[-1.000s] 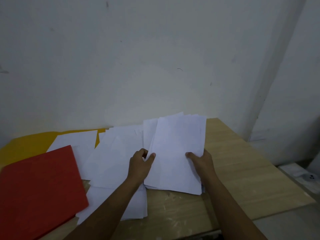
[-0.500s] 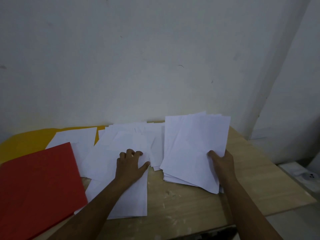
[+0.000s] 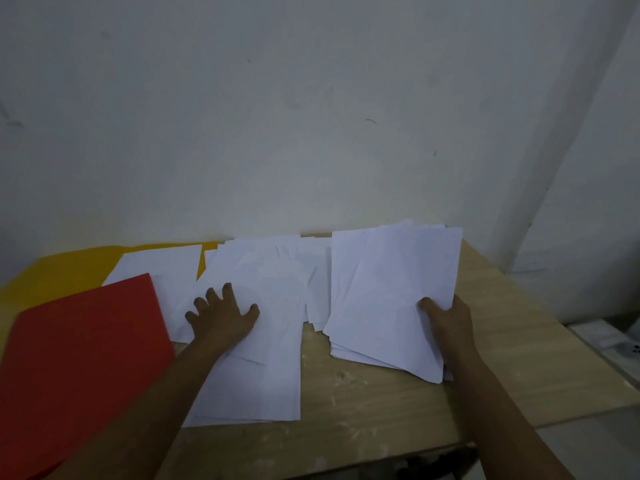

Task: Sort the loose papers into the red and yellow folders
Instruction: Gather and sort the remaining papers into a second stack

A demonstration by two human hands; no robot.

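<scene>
A stack of white papers [image 3: 388,292] is on the right, its lower right edge gripped by my right hand [image 3: 448,318] with the thumb on top. More loose white sheets [image 3: 263,358] are spread over the middle of the table. My left hand [image 3: 223,315] lies flat on them, fingers spread. A closed red folder [image 3: 83,362] sits at the left front. The yellow folder [image 3: 59,275] lies behind it by the wall, partly under a white sheet [image 3: 162,265].
The wooden table [image 3: 381,417] stands against a white wall [image 3: 311,116]. Its front edge runs along the bottom and its right edge slopes down at the right. Pale objects [image 3: 620,341] lie on the floor to the right.
My right hand has carried the stack of papers to the right, away from the spread sheets. My left hand let go of the stack, moved left and flattened on the loose sheets.
</scene>
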